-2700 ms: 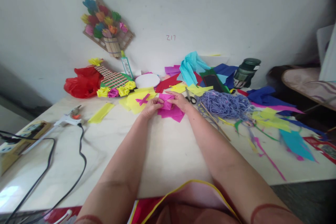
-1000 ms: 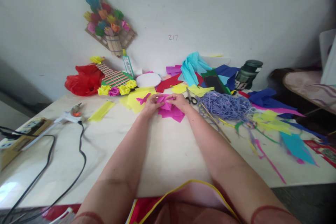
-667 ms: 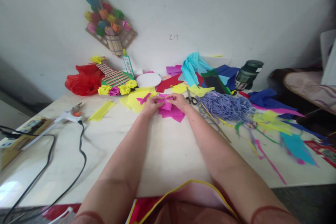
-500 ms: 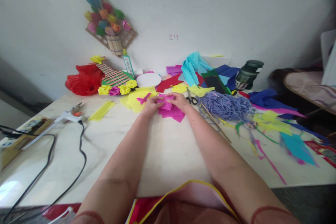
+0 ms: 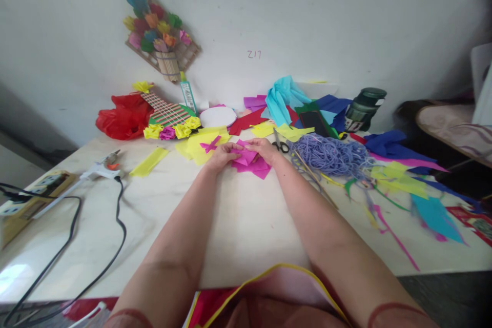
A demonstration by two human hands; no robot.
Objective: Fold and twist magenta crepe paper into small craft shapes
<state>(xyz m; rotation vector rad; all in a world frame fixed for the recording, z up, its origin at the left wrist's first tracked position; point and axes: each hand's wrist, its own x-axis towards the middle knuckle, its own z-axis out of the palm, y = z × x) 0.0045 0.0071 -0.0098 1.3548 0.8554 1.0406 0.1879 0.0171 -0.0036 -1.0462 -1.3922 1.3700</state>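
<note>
Between my two hands is a folded piece of magenta crepe paper [image 5: 246,156]. My left hand [image 5: 225,157] pinches its left side, thumb on top. The fingers of my right hand [image 5: 265,150] are closed on its right side. More magenta paper [image 5: 259,168] lies on the table just under the held piece. Left of my left hand, a small twisted magenta strip [image 5: 211,144] rests on yellow crepe paper [image 5: 192,146]. Black-handled scissors [image 5: 283,147] lie close to the right of my right hand.
A tangle of purple string [image 5: 330,155] and a thin stick [image 5: 317,180] lie to the right. A hot glue gun [image 5: 102,170], cables and a power strip [image 5: 36,195] are at left. Along the wall stand a glue bottle [image 5: 187,95], a paper-flower craft [image 5: 169,113] and a dark green jar [image 5: 363,110].
The magenta paper between my hands has turned and shifted slightly to the right. My left fingers have moved a little along it; both hands still hold it.
</note>
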